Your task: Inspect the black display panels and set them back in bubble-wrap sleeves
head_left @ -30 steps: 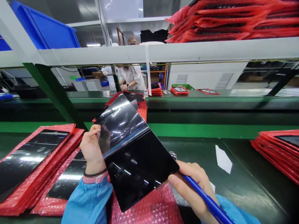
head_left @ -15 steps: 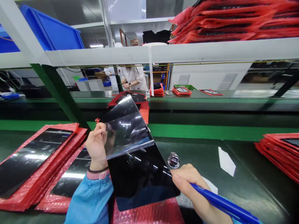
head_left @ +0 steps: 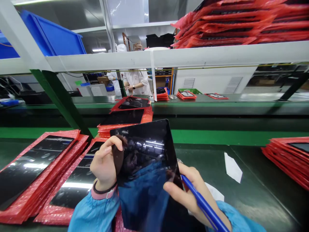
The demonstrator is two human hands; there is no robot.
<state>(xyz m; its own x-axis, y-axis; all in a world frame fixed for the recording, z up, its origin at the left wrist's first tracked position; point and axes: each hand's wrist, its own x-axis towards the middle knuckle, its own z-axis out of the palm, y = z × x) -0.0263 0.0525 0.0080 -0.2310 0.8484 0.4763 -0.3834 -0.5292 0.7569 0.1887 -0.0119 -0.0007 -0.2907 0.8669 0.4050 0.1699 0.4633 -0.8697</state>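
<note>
A glossy black tablet screen [head_left: 145, 161] is held up at a tilt in front of me, reflecting lights and blue sleeves. The curled fingers of my left hand [head_left: 105, 161] are closed at its upper left edge. My right hand [head_left: 190, 190] grips the right edge, thumb on the front face. A blue pen-like tool [head_left: 202, 204] is also tucked in that hand, running down to the right. I cannot make out the clear film separately from the screen's shiny face.
Left are red bubble-wrap sleeves [head_left: 77, 138] topped with black screens [head_left: 36, 166]. Another stack [head_left: 125, 116] stands behind my hands, and more red sleeves [head_left: 287, 164] lie right. White paper [head_left: 233, 167] is on the dark bench. A shelf beam [head_left: 217, 51] crosses above; people in white work beyond.
The clear film, raised by my left hand earlier, no longer shows as a separate sheet. The screen's top edge has come into view, and my right hand has shifted slightly left along its edge.
</note>
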